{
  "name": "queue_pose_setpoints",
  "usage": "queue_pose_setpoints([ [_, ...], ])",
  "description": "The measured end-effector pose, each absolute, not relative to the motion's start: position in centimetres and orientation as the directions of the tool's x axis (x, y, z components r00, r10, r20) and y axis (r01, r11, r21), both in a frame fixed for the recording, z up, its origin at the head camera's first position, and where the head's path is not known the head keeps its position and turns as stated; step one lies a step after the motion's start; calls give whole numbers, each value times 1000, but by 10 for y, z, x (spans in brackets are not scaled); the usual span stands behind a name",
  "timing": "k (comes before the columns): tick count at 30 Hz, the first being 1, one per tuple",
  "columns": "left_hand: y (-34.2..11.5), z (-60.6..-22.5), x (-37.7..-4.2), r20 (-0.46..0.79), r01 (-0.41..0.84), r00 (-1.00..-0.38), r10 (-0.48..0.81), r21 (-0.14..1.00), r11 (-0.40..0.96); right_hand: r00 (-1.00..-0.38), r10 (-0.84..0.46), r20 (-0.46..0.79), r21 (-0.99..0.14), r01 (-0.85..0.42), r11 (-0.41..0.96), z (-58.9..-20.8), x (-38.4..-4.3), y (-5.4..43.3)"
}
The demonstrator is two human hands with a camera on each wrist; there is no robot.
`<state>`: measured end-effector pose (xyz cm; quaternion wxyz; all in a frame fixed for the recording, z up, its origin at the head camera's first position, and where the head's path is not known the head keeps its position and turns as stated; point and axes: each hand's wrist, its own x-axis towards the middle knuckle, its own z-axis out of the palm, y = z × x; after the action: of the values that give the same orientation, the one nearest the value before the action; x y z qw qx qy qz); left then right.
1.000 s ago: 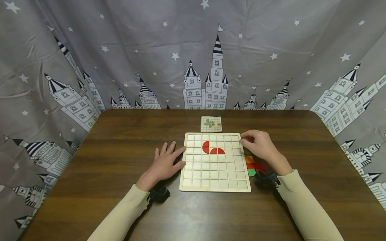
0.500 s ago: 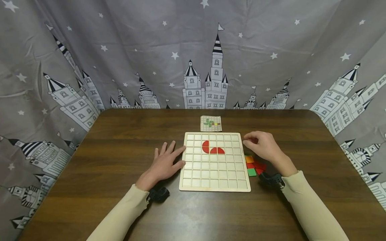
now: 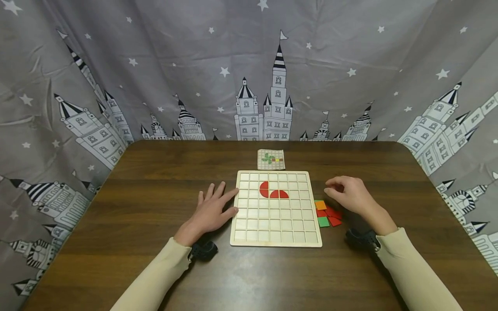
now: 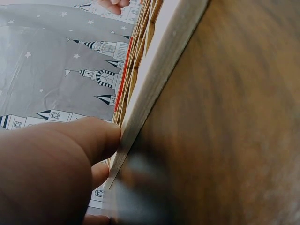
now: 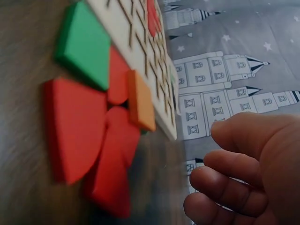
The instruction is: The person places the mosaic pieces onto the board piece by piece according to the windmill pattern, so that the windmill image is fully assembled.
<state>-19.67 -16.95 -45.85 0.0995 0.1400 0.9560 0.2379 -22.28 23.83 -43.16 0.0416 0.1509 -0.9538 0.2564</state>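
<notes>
My left hand (image 3: 209, 211) rests on the table with fingers spread, its thumb and index fingertip touching the left edge of a pale wooden grid board (image 3: 276, 225). Several red quarter-circle pieces (image 3: 284, 194) lie in cells of the board's upper half. To the right of the board my right hand (image 3: 352, 194) hovers with loosely curled fingers; the right wrist view shows nothing between thumb and fingers. Below it, beside the board's right edge, lies a small pile: an orange square piece (image 5: 140, 101), a green square piece (image 5: 84, 47) and several red curved pieces (image 5: 77, 129).
A small pattern card (image 3: 271, 160) lies behind the board, printed with a grid and green, red and yellow shapes. The brown wooden table (image 3: 175, 164) ends at a grey curtain (image 3: 218, 65) with castles and stars.
My right hand has moved from the board's upper right corner to the right and slightly nearer me, uncovering more of the pile. My left hand has stayed at the board's left edge.
</notes>
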Motion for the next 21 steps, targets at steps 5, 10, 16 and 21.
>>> queue_pose_setpoints([
  [5, -170, -458, -197, -122, 223, -940, 319, 491, 842, -948, -296, 112, -467, -314, 827, -433, -215, 247],
  [10, -171, -459, -196, -119, 224, -941, 318, 486, 845, -933, -350, 82, -462, -347, 816, -435, -207, 255],
  [16, -171, -459, -196, -115, 226, -941, 318, 486, 844, -913, -400, 75, -446, -390, 806, -439, -200, 263],
  [21, -170, -460, -197, -118, 224, -941, 317, 486, 845, -906, -416, 77, -455, -403, 794, -441, -197, 268],
])
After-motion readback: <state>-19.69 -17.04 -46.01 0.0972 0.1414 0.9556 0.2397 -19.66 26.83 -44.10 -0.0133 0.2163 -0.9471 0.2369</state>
